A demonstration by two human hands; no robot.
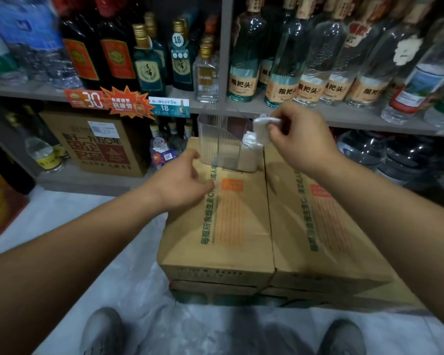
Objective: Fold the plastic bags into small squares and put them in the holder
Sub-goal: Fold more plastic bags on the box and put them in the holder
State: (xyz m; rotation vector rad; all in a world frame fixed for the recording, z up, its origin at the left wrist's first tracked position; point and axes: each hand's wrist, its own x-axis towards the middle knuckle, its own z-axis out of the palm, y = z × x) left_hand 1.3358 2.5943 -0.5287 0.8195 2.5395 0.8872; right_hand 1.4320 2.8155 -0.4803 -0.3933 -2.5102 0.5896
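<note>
Stage: insertion pending | right hand (pixel 300 139) pinches folded plastic bag (pixel 263 124) above clear holder (pixel 213 139), upper centre | left hand (pixel 182 185) loosely curled, empty, beside holder | earlier squares seemingly inside

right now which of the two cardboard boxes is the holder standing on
The left box, the one by the left hand: the clear holder stands at its far end. The right box lies alongside; above it the right hand pinches a folded bag.

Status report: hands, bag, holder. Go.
Right hand pinches folded bag above holder. Left hand open, empty, by holder's base. Nothing blocking.
</note>
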